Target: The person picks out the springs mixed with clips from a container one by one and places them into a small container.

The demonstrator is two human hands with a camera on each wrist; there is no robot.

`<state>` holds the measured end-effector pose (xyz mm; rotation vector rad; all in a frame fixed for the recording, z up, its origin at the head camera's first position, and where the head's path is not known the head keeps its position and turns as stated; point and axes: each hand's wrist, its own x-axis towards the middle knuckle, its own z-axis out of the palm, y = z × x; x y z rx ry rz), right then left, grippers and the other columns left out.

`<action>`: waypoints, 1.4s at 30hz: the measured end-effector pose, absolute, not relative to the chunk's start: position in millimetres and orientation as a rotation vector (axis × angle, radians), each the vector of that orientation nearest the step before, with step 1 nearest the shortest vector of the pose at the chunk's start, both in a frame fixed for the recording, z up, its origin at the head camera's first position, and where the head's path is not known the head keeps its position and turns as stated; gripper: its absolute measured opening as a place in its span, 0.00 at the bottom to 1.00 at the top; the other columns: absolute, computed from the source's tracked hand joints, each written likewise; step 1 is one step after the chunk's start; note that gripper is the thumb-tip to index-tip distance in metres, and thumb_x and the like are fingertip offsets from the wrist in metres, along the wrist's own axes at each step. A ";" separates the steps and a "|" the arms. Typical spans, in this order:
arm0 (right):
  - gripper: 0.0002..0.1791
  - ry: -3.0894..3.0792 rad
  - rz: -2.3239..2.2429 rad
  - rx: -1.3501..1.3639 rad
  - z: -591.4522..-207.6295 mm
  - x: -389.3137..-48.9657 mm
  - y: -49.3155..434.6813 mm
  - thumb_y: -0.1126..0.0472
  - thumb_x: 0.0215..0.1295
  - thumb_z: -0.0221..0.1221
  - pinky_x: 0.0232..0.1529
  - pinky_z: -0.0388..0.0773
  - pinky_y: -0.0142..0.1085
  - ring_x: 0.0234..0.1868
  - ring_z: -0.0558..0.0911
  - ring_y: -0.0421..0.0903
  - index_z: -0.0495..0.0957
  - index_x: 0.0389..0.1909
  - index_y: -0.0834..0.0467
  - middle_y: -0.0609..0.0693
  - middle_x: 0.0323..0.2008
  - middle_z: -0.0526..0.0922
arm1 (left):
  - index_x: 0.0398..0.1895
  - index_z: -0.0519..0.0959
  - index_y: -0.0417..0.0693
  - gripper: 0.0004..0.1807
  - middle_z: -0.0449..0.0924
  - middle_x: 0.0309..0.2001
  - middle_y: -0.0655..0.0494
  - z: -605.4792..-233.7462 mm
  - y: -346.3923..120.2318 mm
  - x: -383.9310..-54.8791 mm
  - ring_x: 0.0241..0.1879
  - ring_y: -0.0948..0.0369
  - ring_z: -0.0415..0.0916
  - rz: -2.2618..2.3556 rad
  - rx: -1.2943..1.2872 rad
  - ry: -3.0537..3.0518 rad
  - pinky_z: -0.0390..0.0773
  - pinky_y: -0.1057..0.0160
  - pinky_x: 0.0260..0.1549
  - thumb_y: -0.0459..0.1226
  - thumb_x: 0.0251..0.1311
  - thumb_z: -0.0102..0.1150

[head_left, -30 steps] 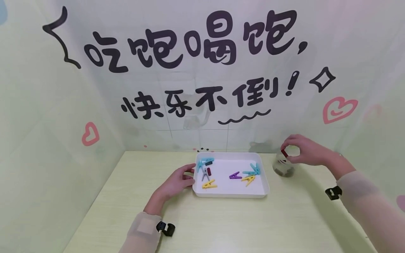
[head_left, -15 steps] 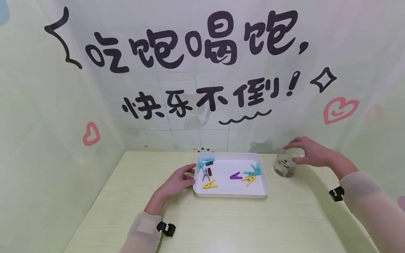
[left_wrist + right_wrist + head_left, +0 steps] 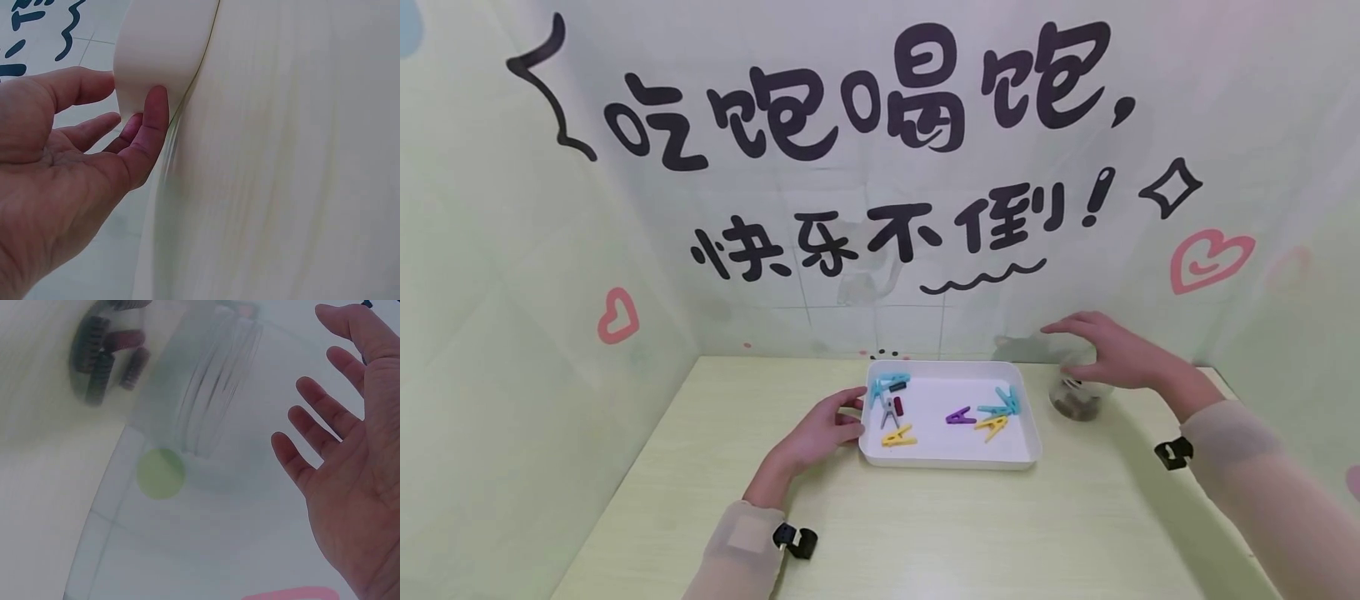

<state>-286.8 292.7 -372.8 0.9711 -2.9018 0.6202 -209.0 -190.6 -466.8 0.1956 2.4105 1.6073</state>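
Note:
My left hand (image 3: 822,431) rests its fingers on the left wall of a white tray (image 3: 955,455). In the left wrist view, the thumb and fingertips (image 3: 156,103) touch the tray's outer side. Above and beside a clear jar (image 3: 1075,398) hovers my right hand (image 3: 1116,354), fingers spread and holding nothing. Inside the jar, the right wrist view shows several dark ridged pieces (image 3: 100,369), black and dark red. At the tray's left lie turquoise clothespins (image 3: 891,379), a grey clothespin (image 3: 890,410), a yellow clothespin (image 3: 898,437), a black piece (image 3: 897,387) and a dark red piece (image 3: 899,406).
Toward the tray's right are a purple clothespin (image 3: 960,416), turquoise clothespins (image 3: 1002,404) and a yellow clothespin (image 3: 992,427). The pale wooden table (image 3: 925,533) meets a printed curtain (image 3: 820,333) behind the tray and jar.
My right hand pinched a dark red piece over the jar's mouth, then let it go. Its fingers are now spread, and the hand has shifted slightly left and up. The left hand stays put.

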 end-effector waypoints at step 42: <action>0.23 -3.038 0.450 1.345 -391.5 -305.8 96.8 0.52 0.67 0.72 0.71 0.71 0.57 0.73 0.67 0.55 0.82 0.62 0.43 0.51 0.71 0.72 | 0.80 0.65 0.43 0.34 0.73 0.66 0.45 -461.0 -190.7 -204.3 0.56 0.51 0.77 1.601 0.203 2.399 0.85 0.55 0.54 0.28 0.72 0.61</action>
